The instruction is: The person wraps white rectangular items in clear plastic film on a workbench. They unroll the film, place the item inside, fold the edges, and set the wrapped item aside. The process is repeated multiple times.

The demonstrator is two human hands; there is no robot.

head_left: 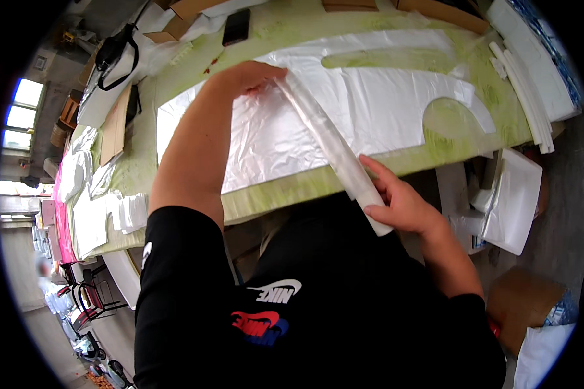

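Observation:
A long, narrow roll of whitish translucent plastic film point(324, 133) slants across the table's front edge, its near end jutting out over my lap. My left hand point(250, 76) is closed at the far end of the roll; its fingertips are partly hidden. Around the near end, my right hand point(401, 200) grips with thumb and fingers, beside a white tube-like end. Beneath the roll, a thin white plastic sheet point(383, 107) lies spread out, wrinkled and shiny. The sheet has a long opening at the back and a rounded cutout at its right end.
The table point(493, 107) has a yellow-green cover. A dark phone point(236, 27) lies at the back. White tubes point(522, 97) line the right edge. At left are a cardboard piece point(115, 126) and stacked white sheets point(130, 212). A white bin point(516, 201) and a cardboard box point(519, 305) stand at right.

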